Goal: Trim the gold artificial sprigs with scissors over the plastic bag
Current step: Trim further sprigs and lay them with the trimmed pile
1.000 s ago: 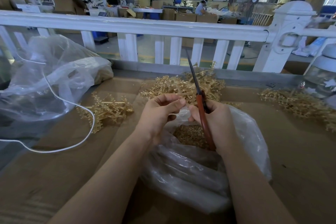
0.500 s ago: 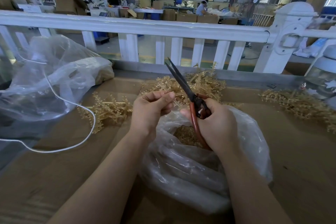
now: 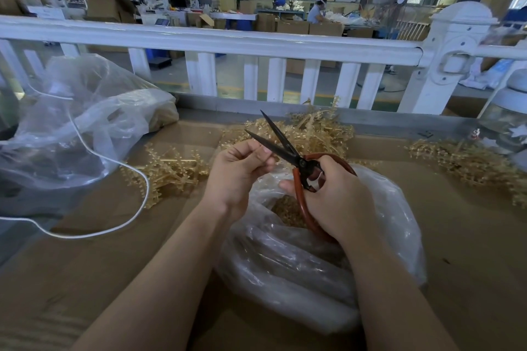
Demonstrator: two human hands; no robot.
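a: what is held in the plastic bag (image 3: 385, 208)?
b: gold trimmings are seen through its open mouth, directly under both hands. a second clear bag (image 3: 85, 122) is slumped at far left (contents unclear), a white cord (image 3: 134, 168) draped over it.

a: grip?
b: scissors (image 3: 288, 151) are gripped by the right hand (image 3: 336, 196), blades parted. left hand (image 3: 239, 171) fingers are curled in a pinch at the blades; what is pinched cannot be told.

a: sprigs?
b: gold sprigs (image 3: 313, 131) are piled behind the hands, more at left (image 3: 171, 171) and right (image 3: 467, 162), white railing (image 3: 228, 40) beyond.

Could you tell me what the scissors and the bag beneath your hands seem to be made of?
Scissors: dark, matte blades, probably steel; glossy red-orange handle loops, likely painted or coated. Bag: thin clear plastic film, judging by its crinkles, shiny highlights and the gold trimmings visible inside.
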